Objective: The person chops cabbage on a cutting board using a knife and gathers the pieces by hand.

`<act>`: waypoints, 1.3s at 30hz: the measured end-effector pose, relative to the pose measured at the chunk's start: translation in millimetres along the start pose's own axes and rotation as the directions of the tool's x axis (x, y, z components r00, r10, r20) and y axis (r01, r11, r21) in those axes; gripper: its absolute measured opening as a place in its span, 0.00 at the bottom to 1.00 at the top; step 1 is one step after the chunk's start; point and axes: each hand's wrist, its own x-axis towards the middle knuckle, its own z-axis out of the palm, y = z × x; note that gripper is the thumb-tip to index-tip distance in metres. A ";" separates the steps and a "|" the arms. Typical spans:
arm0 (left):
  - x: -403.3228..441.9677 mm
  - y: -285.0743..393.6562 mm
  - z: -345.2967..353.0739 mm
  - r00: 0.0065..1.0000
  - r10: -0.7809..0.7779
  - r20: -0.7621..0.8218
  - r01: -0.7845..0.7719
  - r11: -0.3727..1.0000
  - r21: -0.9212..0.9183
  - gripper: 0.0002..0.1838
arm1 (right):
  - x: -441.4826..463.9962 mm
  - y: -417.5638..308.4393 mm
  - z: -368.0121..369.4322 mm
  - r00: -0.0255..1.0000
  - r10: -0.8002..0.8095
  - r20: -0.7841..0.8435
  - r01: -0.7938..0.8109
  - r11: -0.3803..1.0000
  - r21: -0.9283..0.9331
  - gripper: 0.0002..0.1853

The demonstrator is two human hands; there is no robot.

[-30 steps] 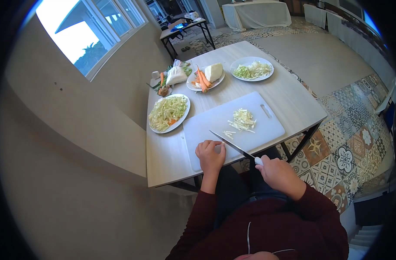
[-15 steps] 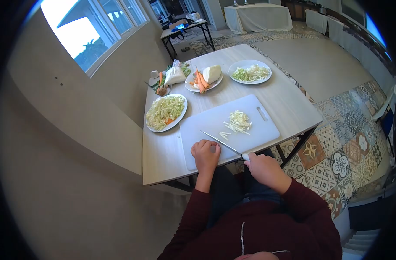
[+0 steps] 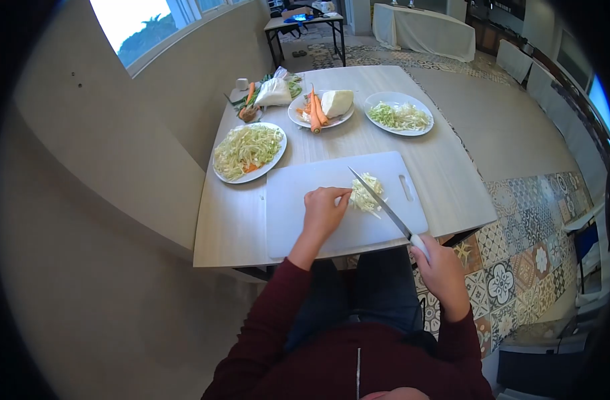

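Note:
My right hand (image 3: 443, 270) is wrapped around the white handle of a kitchen knife (image 3: 385, 208). The blade slants up and left over a small pile of shredded cabbage (image 3: 367, 189) on the white cutting board (image 3: 305, 230). My left hand (image 3: 325, 210) is at the left edge of the pile, its fingertips pinched together. Whatever lies between those fingertips is too small to make out. Part of the pile is hidden behind the blade.
Behind the board stand a plate of shredded vegetables (image 3: 248, 152), a plate with carrots (image 3: 316, 115) and a pale cabbage chunk (image 3: 337, 103), and a plate of shredded cabbage (image 3: 399, 117). A white bag (image 3: 274, 92) lies among vegetables at the table's back left.
My left hand has moved right and forward to the pile, its fingertips now pinched. The knife has risen from the board's near edge and swung over the pile. The loose strips now lie with the pile.

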 end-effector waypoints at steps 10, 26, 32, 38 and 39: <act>37.5 -57.7 -57.9 0.999 -0.035 0.037 0.040 0.988 -0.149 0.08 | -3.4 28.8 -14.5 0.993 -0.094 0.075 0.097 0.995 -0.036 0.18; 54.2 -64.8 -64.3 0.942 0.033 0.335 -0.029 0.999 -0.017 0.08 | 37.3 30.4 -29.6 0.970 0.064 0.233 -0.109 0.977 0.184 0.13; 54.1 -68.9 -61.9 0.940 0.118 0.319 -0.138 0.990 0.042 0.06 | 40.0 33.4 -31.9 0.990 0.032 0.134 -0.058 0.978 0.200 0.12; 51.6 -73.7 -59.6 0.967 0.144 0.212 -0.147 0.989 -0.001 0.05 | 49.3 58.6 -18.5 1.000 -0.020 0.002 0.019 0.983 0.181 0.13; 50.7 -75.2 -58.8 0.969 0.149 0.196 -0.150 0.989 -0.012 0.04 | 54.7 65.2 -14.9 0.999 -0.016 -0.043 0.024 0.979 0.204 0.14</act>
